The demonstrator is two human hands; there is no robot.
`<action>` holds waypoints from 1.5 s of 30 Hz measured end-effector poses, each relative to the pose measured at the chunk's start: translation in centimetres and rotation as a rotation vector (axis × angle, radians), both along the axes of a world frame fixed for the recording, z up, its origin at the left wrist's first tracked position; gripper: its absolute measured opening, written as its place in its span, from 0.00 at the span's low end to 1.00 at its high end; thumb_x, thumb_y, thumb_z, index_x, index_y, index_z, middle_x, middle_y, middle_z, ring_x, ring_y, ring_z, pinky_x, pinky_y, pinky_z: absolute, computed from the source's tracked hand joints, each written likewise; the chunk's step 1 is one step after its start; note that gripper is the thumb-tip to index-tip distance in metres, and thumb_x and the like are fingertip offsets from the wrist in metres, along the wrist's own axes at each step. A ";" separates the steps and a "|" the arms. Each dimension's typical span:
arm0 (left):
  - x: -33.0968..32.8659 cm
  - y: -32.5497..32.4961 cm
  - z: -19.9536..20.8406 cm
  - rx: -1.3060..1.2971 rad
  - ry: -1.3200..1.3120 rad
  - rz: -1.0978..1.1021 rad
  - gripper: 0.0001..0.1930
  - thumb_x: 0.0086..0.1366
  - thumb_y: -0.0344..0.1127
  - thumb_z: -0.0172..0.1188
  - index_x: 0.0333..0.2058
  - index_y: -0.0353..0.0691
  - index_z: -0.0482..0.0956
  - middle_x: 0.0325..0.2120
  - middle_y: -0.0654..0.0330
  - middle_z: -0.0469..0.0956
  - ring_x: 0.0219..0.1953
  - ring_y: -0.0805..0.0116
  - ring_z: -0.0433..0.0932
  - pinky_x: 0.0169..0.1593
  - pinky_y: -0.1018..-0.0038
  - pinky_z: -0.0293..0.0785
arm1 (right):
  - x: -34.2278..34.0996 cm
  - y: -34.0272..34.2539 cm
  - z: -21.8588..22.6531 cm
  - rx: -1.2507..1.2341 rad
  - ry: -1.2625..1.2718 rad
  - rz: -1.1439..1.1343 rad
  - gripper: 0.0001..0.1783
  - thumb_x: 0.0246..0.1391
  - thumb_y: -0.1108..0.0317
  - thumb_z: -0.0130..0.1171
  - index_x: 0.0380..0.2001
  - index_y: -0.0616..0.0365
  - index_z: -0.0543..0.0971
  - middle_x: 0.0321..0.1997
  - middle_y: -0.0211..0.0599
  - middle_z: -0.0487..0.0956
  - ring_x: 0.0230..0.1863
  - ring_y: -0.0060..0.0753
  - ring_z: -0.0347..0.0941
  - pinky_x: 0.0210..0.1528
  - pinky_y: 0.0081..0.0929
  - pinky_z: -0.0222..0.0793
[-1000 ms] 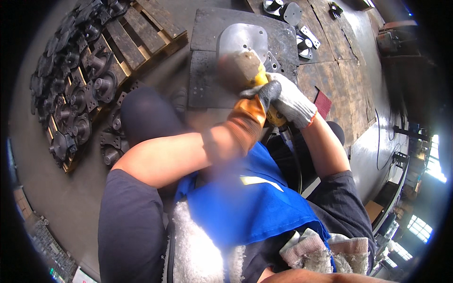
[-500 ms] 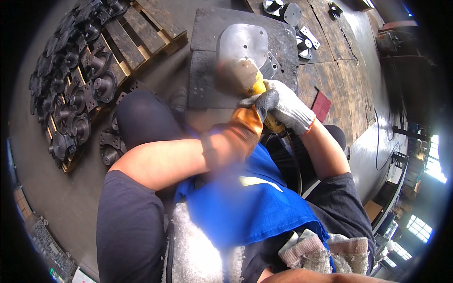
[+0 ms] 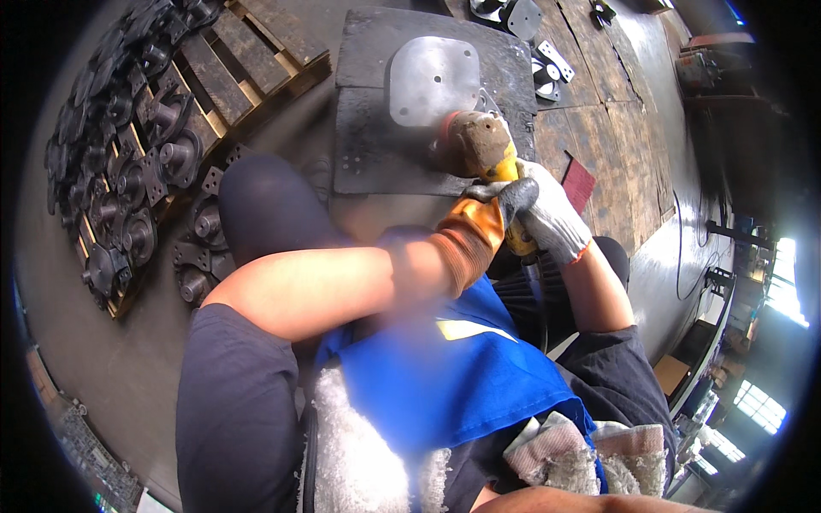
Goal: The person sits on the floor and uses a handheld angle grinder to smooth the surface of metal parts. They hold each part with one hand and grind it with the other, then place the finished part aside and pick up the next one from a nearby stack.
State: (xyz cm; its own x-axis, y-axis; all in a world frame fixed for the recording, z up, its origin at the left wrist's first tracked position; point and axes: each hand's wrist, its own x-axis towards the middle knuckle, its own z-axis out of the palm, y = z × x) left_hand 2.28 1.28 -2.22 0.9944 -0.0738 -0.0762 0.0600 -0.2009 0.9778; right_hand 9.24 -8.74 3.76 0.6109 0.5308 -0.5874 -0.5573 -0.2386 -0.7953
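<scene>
Both of my gloved hands are closed around a yellow angle grinder (image 3: 483, 144) with a dusty head. My left hand (image 3: 481, 221), in an orange glove with dark fingertips, wraps it from the left. My right hand (image 3: 554, 214), in a white knit glove, grips the body from the right. Beyond the head lies a flat grey metal plate (image 3: 434, 79) with rounded corners and small holes. Part of a smaller holed piece (image 3: 488, 103) shows beside it, mostly covered by the grinder. Whether the disc touches anything cannot be made out.
The plate rests on a dark worktop (image 3: 363, 137). Rightward, wooden boards (image 3: 629, 150) carry a red pad (image 3: 578, 185) and several metal parts (image 3: 547, 73). A pallet (image 3: 248, 73) at left is loaded with dark flanged parts (image 3: 175, 158). A hose (image 3: 540, 299) trails from the grinder toward me.
The grinder and both hands have come nearer to me and a little right, away from the plate's near edge. More of the plate shows. Both hands keep their grip.
</scene>
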 end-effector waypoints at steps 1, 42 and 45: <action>0.7 -0.4 -0.3 0.010 0.058 0.074 0.18 0.67 0.44 0.43 0.45 0.40 0.75 0.38 0.51 0.78 0.42 0.56 0.77 0.48 0.67 0.71 | 0.3 0.3 -0.1 -0.004 -0.057 0.054 0.18 0.52 0.68 0.62 0.46 0.63 0.76 0.41 0.34 0.80 0.41 0.22 0.76 0.45 0.23 0.72; 4.3 1.4 -6.0 0.286 -0.084 -0.126 0.30 0.60 0.42 0.56 0.60 0.42 0.61 0.54 0.57 0.69 0.55 0.65 0.70 0.58 0.72 0.67 | 3.8 0.0 -2.4 -0.165 -0.783 0.264 0.17 0.56 0.60 0.57 0.40 0.64 0.79 0.35 0.33 0.80 0.36 0.22 0.72 0.41 0.24 0.70; 4.8 -0.5 -6.9 0.433 -0.170 -0.168 0.32 0.59 0.45 0.59 0.61 0.43 0.61 0.55 0.58 0.69 0.55 0.67 0.70 0.58 0.73 0.66 | 2.1 -0.8 0.6 -0.334 -0.822 0.281 0.16 0.56 0.60 0.55 0.40 0.62 0.79 0.34 0.33 0.80 0.36 0.21 0.73 0.38 0.23 0.71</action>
